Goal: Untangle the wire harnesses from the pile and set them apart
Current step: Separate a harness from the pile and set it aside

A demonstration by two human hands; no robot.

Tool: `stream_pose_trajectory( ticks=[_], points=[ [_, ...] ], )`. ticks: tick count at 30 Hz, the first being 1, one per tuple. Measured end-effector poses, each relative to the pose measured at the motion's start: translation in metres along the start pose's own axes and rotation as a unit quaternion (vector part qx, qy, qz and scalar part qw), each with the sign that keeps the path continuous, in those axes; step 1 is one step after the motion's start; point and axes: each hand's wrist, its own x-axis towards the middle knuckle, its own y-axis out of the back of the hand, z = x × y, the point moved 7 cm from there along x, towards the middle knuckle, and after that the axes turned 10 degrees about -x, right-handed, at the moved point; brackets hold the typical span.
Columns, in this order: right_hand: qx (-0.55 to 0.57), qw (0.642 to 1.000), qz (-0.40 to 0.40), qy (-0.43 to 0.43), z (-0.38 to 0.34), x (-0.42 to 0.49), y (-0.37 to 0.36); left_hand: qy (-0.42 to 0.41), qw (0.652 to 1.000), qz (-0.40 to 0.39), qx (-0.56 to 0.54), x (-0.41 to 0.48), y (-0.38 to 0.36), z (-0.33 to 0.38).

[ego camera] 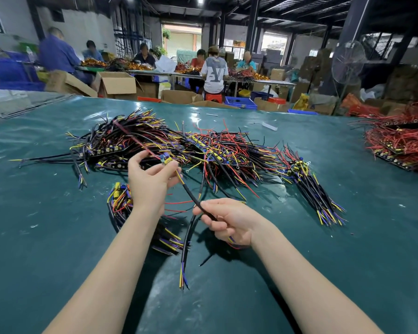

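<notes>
The left hand point(150, 182), just left of the frame's centre, pinches one harness point(191, 196) between thumb and fingertips at its small component board point(167, 160), the other fingers loosely curled. The right hand point(229, 220), lower and to the right of centre, grips the same harness along its black sheath, so the sheath runs taut on a diagonal between the two hands. Below the right hand the sheath ends and thin yellow, blue and red leads point(182, 273) hang free toward the bottom of the frame. A red wire point(135, 139) rises from the board up and left into the pile point(179, 145), which sprawls across the middle of the green mat point(46, 225); that wire looks to be the part not yet free. A smaller bundle point(121, 201) lies set apart beneath the left forearm, and a mostly red heap point(401, 143) sits at the right edge. The harness should be light and limp, stiff only at the board and slightly along the sheath. The sheath and board edges are the safe places to hold it. The thin leads would likely snag on neighbours and strain their solder joints under a hard tug, so a slow lift with a shake seems wiser than pulling.
</notes>
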Motion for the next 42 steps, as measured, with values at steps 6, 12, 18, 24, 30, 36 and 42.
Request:
stream_pose_trajectory(
  ticks=[6, 12, 18, 24, 30, 36, 42],
  points=[
    [-0.010, 0.997, -0.067, 0.042, -0.007, -0.006, -0.003, 0.001, 1.000, 0.011, 0.002, 0.011, 0.015, 0.006],
    [-0.062, 0.985, -0.149, 0.067, -0.009, -0.018, -0.006, 0.005, 1.000, 0.008, -0.001, 0.013, 0.018, 0.006],
    [-0.126, 0.980, -0.151, 0.043, -0.005, -0.020, -0.005, 0.016, 1.000, 0.024, -0.003, 0.013, 0.022, 0.003],
    [-0.205, 0.973, -0.102, 0.023, -0.001, -0.014, -0.003, 0.044, 0.994, 0.083, -0.053, 0.019, 0.035, 0.000],
    [-0.183, 0.956, -0.226, 0.038, -0.001, -0.028, -0.012, 0.181, 0.970, 0.101, -0.127, 0.014, 0.032, -0.011],
    [-0.045, 0.995, 0.036, 0.087, -0.020, -0.015, 0.036, 0.367, 0.917, -0.154, 0.040, -0.026, -0.017, -0.040],
    [-0.004, 0.980, 0.163, 0.116, -0.019, -0.007, 0.041, 0.372, 0.848, -0.321, 0.199, -0.060, -0.037, -0.057]
  ],
)
